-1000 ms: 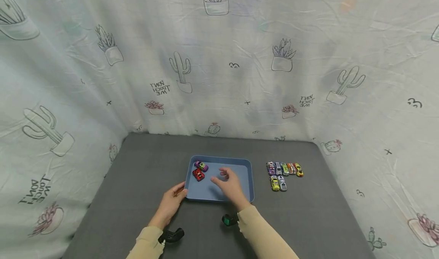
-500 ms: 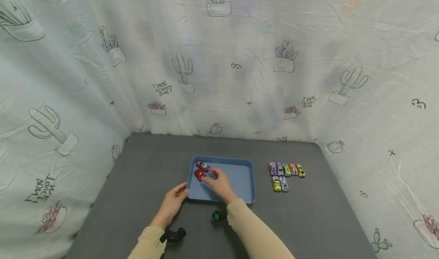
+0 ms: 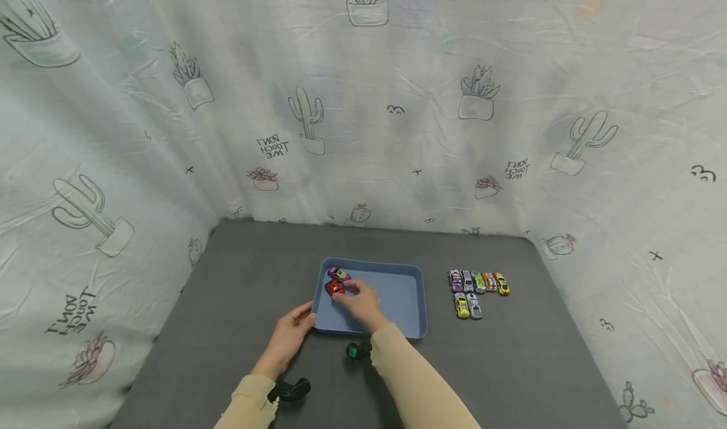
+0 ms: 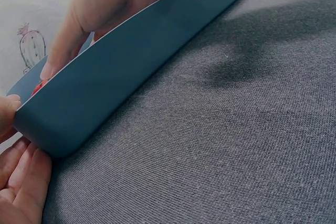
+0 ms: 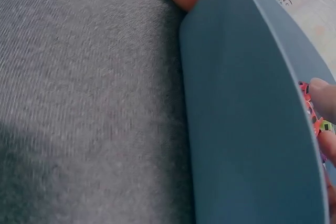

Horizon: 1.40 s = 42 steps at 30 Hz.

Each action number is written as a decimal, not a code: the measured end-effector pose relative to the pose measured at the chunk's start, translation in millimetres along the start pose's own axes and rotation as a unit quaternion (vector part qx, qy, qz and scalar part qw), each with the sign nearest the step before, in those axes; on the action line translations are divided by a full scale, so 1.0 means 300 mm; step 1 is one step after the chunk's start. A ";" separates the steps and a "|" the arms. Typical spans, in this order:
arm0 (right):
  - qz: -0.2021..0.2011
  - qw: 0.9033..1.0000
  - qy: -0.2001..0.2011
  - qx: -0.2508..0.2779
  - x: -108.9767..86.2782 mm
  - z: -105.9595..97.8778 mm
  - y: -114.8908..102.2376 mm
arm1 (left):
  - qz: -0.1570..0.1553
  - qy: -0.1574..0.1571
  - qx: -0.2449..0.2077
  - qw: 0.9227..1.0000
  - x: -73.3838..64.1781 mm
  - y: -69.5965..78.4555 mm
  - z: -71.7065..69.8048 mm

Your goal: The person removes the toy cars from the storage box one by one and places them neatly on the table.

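A blue tray lies on the grey cloth. My left hand grips its near left corner; in the left wrist view the thumb lies on the rim and the curled fingers touch the outer wall low down. Inside the tray, at the left, my right hand pinches a red toy car between thumb and forefinger. The right wrist view shows fingertips at the red car, partly hidden by the tray wall. A purple and green toy car sits just behind the red one.
On the cloth right of the tray, several toy cars stand side by side in a back row, with a yellow car and a silver car in front. A cactus-print curtain hangs behind and at both sides.
My right hand has moved left across the tray to the red car, and its thumb and forefinger have closed on it. The left hand stays on the tray corner.
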State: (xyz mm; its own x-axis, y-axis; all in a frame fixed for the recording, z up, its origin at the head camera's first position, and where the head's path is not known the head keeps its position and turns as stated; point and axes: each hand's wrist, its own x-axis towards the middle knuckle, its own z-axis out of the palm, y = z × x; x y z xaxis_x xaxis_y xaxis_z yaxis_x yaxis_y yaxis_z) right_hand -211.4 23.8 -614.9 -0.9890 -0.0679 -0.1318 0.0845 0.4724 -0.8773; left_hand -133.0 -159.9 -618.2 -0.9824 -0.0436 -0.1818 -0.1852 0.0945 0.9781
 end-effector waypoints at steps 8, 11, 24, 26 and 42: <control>0.008 0.996 0.031 -0.088 -0.017 0.018 -0.020 | 0.000 -0.005 -0.003 1.000 -0.003 0.005 0.010; 0.014 0.994 0.041 -0.097 -0.017 0.017 -0.021 | 0.005 -0.012 -0.005 1.000 -0.007 0.012 0.020; -0.003 0.996 0.042 -0.075 -0.012 -0.016 -0.006 | 0.008 -0.012 -0.009 1.000 -0.002 0.021 0.028; -0.005 0.997 0.037 -0.062 -0.014 -0.022 -0.005 | 0.008 -0.010 -0.008 1.000 0.003 0.013 0.025; -0.049 0.998 -0.031 -0.040 -0.071 -0.205 -0.016 | 0.008 -0.004 0.010 1.000 -0.004 0.008 0.003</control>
State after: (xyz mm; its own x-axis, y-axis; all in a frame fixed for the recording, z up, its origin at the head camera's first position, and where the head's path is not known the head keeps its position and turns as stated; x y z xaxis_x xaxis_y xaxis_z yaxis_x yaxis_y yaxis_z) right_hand -198.2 77.2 -579.5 -0.9824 -0.1696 -0.0778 -0.0243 0.5300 -0.8477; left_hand -132.4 -158.6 -615.8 -0.9852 -0.0347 -0.1676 -0.1705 0.1149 0.9786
